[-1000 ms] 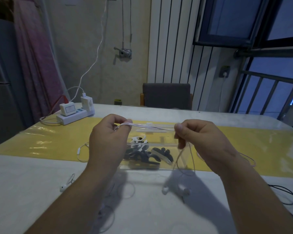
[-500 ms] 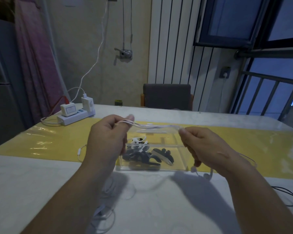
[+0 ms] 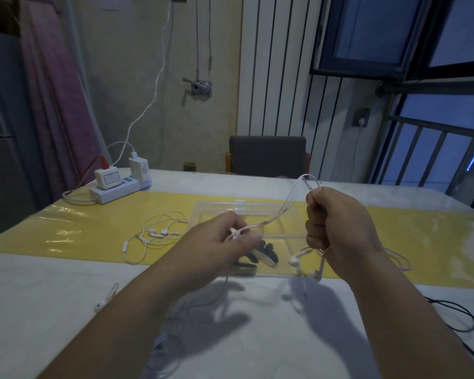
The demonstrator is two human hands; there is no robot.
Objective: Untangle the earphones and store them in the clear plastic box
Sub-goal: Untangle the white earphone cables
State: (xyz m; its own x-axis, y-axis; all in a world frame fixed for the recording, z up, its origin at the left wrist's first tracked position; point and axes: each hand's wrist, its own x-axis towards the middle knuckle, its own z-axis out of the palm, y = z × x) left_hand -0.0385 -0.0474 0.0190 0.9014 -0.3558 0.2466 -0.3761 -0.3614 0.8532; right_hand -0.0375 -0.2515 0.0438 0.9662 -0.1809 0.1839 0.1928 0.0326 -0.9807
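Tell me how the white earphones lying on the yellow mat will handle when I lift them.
Probably floppy: the earphones lie in loose overlapping loops, so they will likely droop and snag. Likely light, being thin wire with small tips. The cord held by the right hand hangs limp the same way.

Box contents: dark pieces [image 3: 267,251] in the clear rectangular plastic box [image 3: 285,228] sit partly behind the left hand [image 3: 214,247] and are too dim to identify.
Pale pink earphone cord [image 3: 288,212]: one stretch is hidden inside the curled fingers [image 3: 316,228] of the right hand [image 3: 342,228].
Thin black cable [image 3: 454,318]: cut off by the right edge.
Loose white cords [image 3: 162,348]: blurred on the pale tabletop [image 3: 52,283], slipping under the left forearm.
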